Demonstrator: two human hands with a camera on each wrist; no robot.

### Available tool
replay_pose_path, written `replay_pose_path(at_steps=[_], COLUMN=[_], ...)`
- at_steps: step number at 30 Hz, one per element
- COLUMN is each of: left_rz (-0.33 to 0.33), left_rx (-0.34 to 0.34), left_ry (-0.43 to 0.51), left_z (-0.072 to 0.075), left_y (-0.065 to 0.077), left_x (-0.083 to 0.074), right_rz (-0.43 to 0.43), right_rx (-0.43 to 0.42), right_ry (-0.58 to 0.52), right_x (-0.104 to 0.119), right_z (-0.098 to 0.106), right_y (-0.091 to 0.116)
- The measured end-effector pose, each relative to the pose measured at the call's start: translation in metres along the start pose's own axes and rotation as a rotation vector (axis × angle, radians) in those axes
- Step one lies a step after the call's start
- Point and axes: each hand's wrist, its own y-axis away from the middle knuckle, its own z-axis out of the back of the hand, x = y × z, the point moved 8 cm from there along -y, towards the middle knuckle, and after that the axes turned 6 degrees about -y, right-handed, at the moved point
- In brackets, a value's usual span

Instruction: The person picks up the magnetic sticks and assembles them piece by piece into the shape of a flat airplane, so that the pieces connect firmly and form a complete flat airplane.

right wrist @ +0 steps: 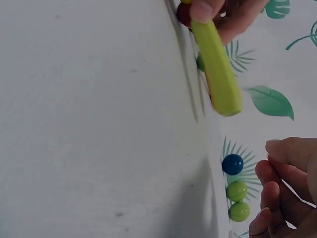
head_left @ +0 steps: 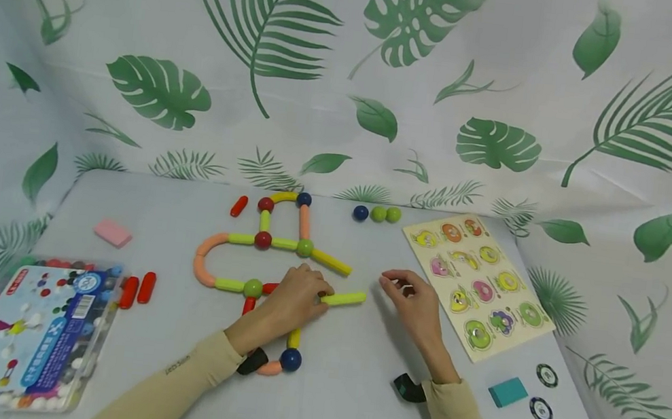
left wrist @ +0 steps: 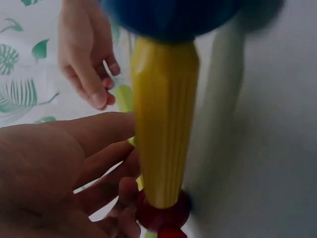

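Observation:
My left hand [head_left: 300, 294] pinches the left end of a yellow-green magnetic rod [head_left: 346, 299], its thumb [right wrist: 203, 11] lying on it. The rod points right over the table. Below that hand, a yellow rod [left wrist: 166, 124] runs between a red ball [left wrist: 161, 213] and a blue ball [head_left: 291, 359]. The rest of the rod-and-ball figure spreads leftward and back, with green balls [head_left: 252, 288], red balls [head_left: 262, 239] and a curved orange piece [head_left: 203, 260]. My right hand [head_left: 418, 307] hovers right of the rod, fingers loosely bent, holding nothing.
A clear box [head_left: 89, 347] of balls stands front left, near red rods [head_left: 146, 287] and a pink block [head_left: 113, 233]. At the back lie a blue ball [head_left: 360, 213] and two green balls [head_left: 378, 214]. A fruit board [head_left: 475, 285], teal block [head_left: 508, 392] and two chips [head_left: 541, 410] lie right.

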Motion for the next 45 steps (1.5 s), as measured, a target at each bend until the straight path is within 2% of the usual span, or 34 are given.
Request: replay_pose_path(at_steps=[5, 8, 11, 14, 18, 22, 24, 27, 32, 36, 41, 45], left_rz=[-0.013, -0.02, -0.024, -0.023, 0.008, 0.057, 0.085, 0.133, 0.119, 0.094, 0.072, 0.058], left_rx=[0.037, 0.058, 0.077, 0.061, -0.024, -0.116, -0.14, -0.14, -0.143, -0.122, -0.075, -0.061], left_ry=[-0.05, -0.05, -0.029, 0.039, 0.145, 0.186, 0.191, 0.182, 0.135, 0.099, -0.014, -0.03], left_z=[-0.006, -0.006, -0.006, 0.001, 0.023, 0.046, 0.054, 0.059, 0.059, 0.054, 0.046, 0.044], left_y=[0.001, 0.001, 0.002, 0.004, 0.016, 0.037, 0.047, 0.06, 0.068, 0.063, 0.057, 0.056], left_x=[-0.001, -0.002, 0.0, 0.004, 0.023, 0.051, 0.064, 0.082, 0.095, 0.094, 0.092, 0.089], right_rz=[0.002, 0.02, 0.035, 0.04, 0.044, 0.07, 0.08, 0.108, 0.149, 0.163, 0.181, 0.202], right_rx=[0.026, 0.062, 0.121, 0.189, 0.286, 0.368, 0.391, 0.405, 0.387, 0.367, 0.387, 0.404], right_ry=[-0.002, -0.015, -0.022, -0.032, -0.036, -0.014, -0.003, 0.03, 0.069, 0.064, 0.035, 0.031], right_x=[-0.001, 0.001, 0.001, 0.0, -0.001, -0.001, 0.0, 0.002, 0.002, 0.002, 0.005, 0.01], right_z=[-0.002, -0.007, -0.013, -0.02, -0.03, -0.04, -0.043, -0.046, -0.049, -0.05, -0.056, -0.062], right_y=[0.004, 0.006, 0.008, 0.01, 0.013, 0.017, 0.017, 0.017, 0.012, 0.006, -0.001, -0.007])
